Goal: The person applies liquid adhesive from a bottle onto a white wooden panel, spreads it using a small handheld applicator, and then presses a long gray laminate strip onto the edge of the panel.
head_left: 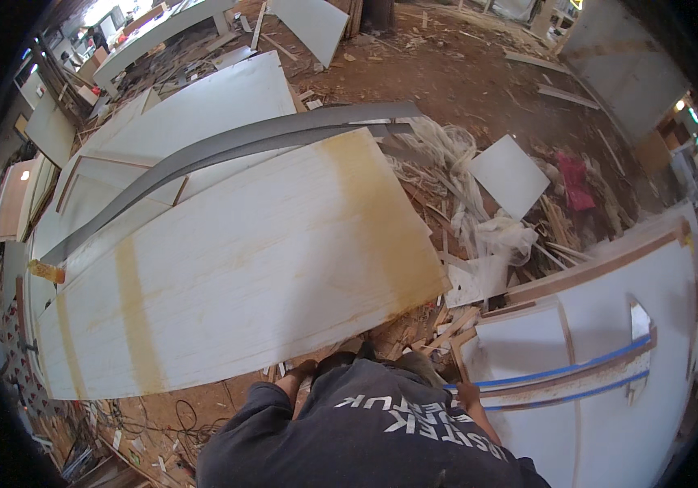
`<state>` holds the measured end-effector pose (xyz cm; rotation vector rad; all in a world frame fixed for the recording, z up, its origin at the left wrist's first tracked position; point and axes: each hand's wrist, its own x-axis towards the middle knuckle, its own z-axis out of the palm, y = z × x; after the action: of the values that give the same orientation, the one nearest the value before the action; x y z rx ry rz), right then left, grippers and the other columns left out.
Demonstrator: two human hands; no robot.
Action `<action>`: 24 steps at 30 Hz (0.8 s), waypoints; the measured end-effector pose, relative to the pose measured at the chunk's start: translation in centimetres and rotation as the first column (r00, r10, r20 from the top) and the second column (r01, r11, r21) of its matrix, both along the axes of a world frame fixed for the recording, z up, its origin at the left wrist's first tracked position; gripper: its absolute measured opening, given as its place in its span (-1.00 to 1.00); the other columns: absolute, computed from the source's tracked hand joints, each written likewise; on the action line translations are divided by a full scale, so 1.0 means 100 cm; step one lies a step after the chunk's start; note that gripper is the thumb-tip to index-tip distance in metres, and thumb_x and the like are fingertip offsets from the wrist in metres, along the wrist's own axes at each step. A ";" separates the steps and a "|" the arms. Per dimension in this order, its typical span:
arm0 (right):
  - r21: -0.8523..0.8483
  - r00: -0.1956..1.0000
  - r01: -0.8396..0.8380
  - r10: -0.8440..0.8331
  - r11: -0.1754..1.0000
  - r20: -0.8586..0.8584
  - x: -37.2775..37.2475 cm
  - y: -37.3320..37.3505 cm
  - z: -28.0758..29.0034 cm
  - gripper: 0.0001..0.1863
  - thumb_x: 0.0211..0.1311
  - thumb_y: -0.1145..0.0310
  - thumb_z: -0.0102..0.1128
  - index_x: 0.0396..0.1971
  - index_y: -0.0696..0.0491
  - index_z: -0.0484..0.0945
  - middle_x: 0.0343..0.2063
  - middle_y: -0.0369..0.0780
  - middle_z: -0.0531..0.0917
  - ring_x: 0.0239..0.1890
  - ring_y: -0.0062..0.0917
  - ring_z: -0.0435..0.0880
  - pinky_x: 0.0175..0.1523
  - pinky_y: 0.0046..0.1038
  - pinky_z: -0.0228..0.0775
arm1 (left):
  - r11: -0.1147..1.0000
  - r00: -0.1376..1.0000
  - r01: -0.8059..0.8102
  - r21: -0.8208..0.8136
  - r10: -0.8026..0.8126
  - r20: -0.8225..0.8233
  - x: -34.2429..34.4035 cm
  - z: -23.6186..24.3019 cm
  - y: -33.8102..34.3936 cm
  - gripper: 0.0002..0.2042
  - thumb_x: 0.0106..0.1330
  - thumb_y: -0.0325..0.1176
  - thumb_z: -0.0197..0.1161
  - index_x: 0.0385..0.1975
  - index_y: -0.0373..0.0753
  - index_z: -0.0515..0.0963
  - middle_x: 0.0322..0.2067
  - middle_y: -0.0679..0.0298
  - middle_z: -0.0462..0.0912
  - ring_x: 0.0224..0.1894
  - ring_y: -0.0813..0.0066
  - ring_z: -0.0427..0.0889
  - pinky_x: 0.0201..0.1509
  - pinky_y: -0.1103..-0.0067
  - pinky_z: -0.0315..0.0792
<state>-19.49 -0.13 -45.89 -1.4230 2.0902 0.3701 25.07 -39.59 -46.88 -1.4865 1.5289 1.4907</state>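
Note:
A large cream panel (243,285) with yellowish stains lies across the middle, its lower edge just beyond my body. My left hand (302,370) is by my left side near that edge, its fingers too obscured to read. At my right side, my right hand (468,394) is closed beside the near end of long strips edged with blue tape (560,370), which lie on a white panel (625,431); what it holds, if anything, is hidden. My dark shirt fills the bottom centre.
Long grey strips (227,134) lie over stacked white boards (210,98). Crumpled plastic sheeting (491,240), a small square board (508,175) and a pink sack (575,183) sit among wood scraps on the brown floor. Tangled cables (186,415) are at lower left, a white bench (145,45) behind.

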 end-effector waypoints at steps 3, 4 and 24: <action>0.049 0.997 -0.039 0.042 0.998 -0.066 -0.050 -0.019 -0.013 -0.75 -0.02 0.20 0.41 -0.33 -0.04 0.67 -0.35 -0.07 0.73 -0.27 -0.15 0.73 -0.25 -0.10 0.55 | 0.998 0.996 -0.068 0.004 0.068 -0.059 -0.032 0.006 -0.002 -0.26 0.27 0.40 0.03 -0.12 -0.29 0.64 -0.22 -0.01 0.69 -0.15 0.10 0.66 -0.12 0.26 0.50; 0.052 0.992 -0.074 0.079 0.996 -0.099 -0.069 -0.031 -0.016 -0.77 0.01 0.20 0.39 -0.33 -0.05 0.67 -0.37 -0.07 0.73 -0.25 -0.17 0.74 -0.22 -0.10 0.55 | 0.995 0.993 -0.096 0.012 0.097 -0.070 -0.039 0.011 0.001 -0.27 0.28 0.39 0.02 -0.13 -0.29 0.64 -0.24 0.00 0.69 -0.18 0.11 0.67 -0.15 0.26 0.51; -0.085 0.268 0.809 -0.236 0.582 0.934 -0.424 -0.920 0.087 -0.46 0.31 0.13 0.18 0.26 -0.02 0.45 0.21 -0.17 0.52 0.19 -0.32 0.51 0.18 -0.25 0.42 | 0.329 0.241 -0.914 -0.236 0.911 0.335 -0.301 0.162 0.337 -0.45 0.28 -0.03 0.18 0.14 -0.32 0.54 0.09 -0.14 0.60 0.19 -0.09 0.55 0.24 0.25 0.42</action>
<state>-61.90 -92.13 -37.20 -0.6586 1.6173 -1.1870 -5.01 -5.93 -30.65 -2.7336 0.2154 1.4870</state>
